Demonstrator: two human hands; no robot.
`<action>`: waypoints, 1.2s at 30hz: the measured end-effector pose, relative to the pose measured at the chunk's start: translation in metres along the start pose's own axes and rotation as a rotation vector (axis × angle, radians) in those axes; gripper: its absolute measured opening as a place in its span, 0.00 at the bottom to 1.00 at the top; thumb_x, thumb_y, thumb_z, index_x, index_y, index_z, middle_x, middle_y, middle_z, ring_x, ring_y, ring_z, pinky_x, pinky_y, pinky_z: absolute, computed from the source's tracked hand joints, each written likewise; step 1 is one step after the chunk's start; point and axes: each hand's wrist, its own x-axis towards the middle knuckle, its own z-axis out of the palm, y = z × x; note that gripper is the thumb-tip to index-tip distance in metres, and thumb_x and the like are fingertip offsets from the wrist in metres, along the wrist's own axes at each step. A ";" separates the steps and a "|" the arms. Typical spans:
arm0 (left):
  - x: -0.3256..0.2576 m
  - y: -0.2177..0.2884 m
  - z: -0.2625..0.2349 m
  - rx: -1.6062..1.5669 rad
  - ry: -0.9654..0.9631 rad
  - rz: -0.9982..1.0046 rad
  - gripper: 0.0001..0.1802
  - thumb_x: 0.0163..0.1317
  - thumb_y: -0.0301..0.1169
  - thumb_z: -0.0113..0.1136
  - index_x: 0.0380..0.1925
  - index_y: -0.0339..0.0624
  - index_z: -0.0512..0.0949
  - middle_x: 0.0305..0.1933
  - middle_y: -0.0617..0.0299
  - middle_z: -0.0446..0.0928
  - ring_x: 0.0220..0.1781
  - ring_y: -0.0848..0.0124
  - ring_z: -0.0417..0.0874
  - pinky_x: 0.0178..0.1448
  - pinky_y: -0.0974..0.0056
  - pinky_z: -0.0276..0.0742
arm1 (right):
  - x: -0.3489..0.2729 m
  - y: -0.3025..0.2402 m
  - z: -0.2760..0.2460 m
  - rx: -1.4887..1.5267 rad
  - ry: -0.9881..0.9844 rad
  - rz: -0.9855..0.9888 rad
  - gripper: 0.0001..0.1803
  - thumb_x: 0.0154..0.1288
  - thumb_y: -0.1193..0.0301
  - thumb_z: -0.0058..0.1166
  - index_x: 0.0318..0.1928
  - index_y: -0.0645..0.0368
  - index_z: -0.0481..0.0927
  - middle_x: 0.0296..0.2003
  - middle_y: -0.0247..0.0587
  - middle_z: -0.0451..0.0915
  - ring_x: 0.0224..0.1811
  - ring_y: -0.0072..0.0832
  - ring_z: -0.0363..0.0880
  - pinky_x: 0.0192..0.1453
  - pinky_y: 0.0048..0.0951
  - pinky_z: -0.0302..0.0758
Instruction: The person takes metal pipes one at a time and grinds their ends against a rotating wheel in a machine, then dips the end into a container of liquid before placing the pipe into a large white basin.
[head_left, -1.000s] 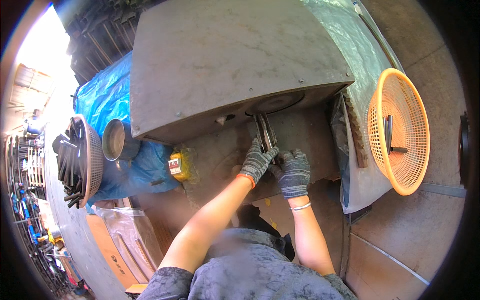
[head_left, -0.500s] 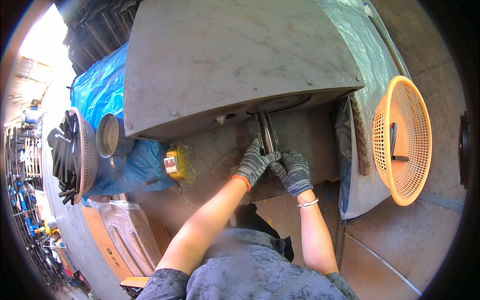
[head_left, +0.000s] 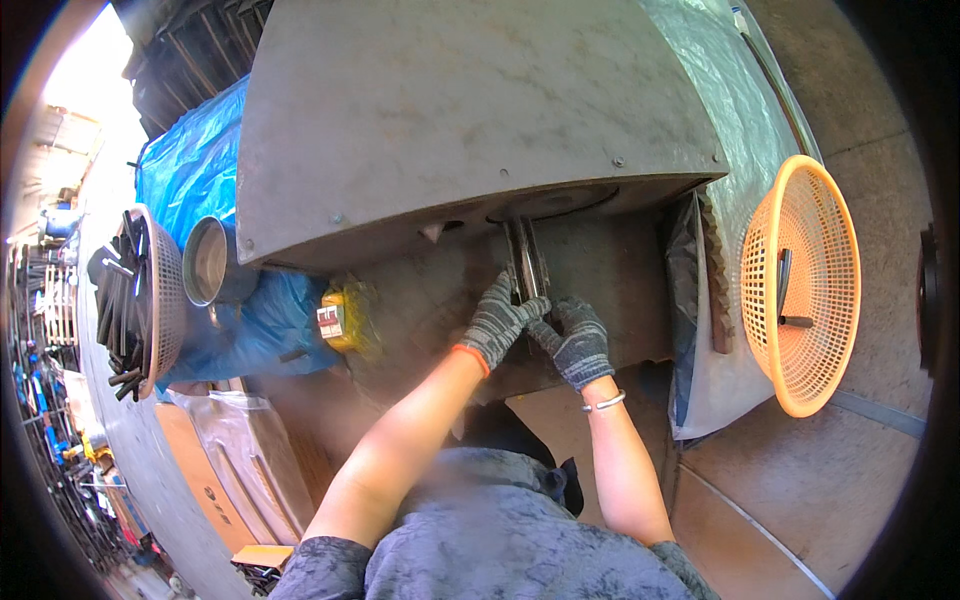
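Observation:
A shiny metal bar assembly (head_left: 526, 262) juts toward me from under a large grey metal housing (head_left: 480, 100). My left hand (head_left: 497, 322), in a grey knitted glove with an orange cuff, is closed at the near end of the assembly, its fingers along the left side and its thumb across the end. My right hand (head_left: 577, 342), in a similar glove, is just to the right with fingers bent in toward the left thumb. Whatever lies between the fingers is too small or hidden to name.
An orange plastic basket (head_left: 815, 300) at right holds a few dark tubes. At left, a basket (head_left: 168, 300) is full of black tubes, beside a metal cup (head_left: 215, 262) on blue plastic sheeting (head_left: 200, 150). A switch box (head_left: 332, 320) in yellow wrapping sits left of my hands.
The whole view has shifted slightly as my head moved. Both hands stay at the near end of the metal bars, the right hand's fingers a little more bent toward the left hand.

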 end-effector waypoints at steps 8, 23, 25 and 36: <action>-0.002 0.003 0.001 0.040 0.042 0.008 0.33 0.56 0.34 0.67 0.59 0.33 0.68 0.54 0.50 0.76 0.55 0.62 0.76 0.62 0.62 0.70 | 0.002 0.008 0.003 0.022 0.008 -0.070 0.20 0.56 0.55 0.62 0.34 0.62 0.84 0.36 0.55 0.80 0.41 0.52 0.78 0.46 0.46 0.74; 0.003 -0.009 0.002 0.016 0.094 0.053 0.32 0.54 0.28 0.69 0.58 0.34 0.69 0.51 0.53 0.78 0.52 0.67 0.77 0.57 0.63 0.73 | 0.004 0.008 0.003 0.104 -0.025 -0.023 0.21 0.55 0.55 0.62 0.33 0.63 0.84 0.35 0.56 0.79 0.41 0.52 0.77 0.46 0.47 0.73; 0.006 -0.014 0.002 0.025 0.088 0.065 0.32 0.54 0.28 0.69 0.58 0.34 0.69 0.51 0.53 0.78 0.52 0.67 0.77 0.57 0.64 0.73 | 0.004 0.009 0.003 0.087 -0.039 -0.038 0.21 0.55 0.54 0.62 0.33 0.63 0.84 0.35 0.56 0.79 0.40 0.52 0.77 0.46 0.47 0.73; 0.001 -0.005 0.001 -0.017 0.059 0.038 0.29 0.57 0.32 0.66 0.58 0.36 0.70 0.53 0.54 0.78 0.53 0.65 0.76 0.60 0.63 0.71 | 0.001 0.003 -0.003 0.050 -0.053 -0.076 0.20 0.54 0.56 0.63 0.33 0.63 0.84 0.36 0.55 0.79 0.40 0.50 0.77 0.45 0.46 0.73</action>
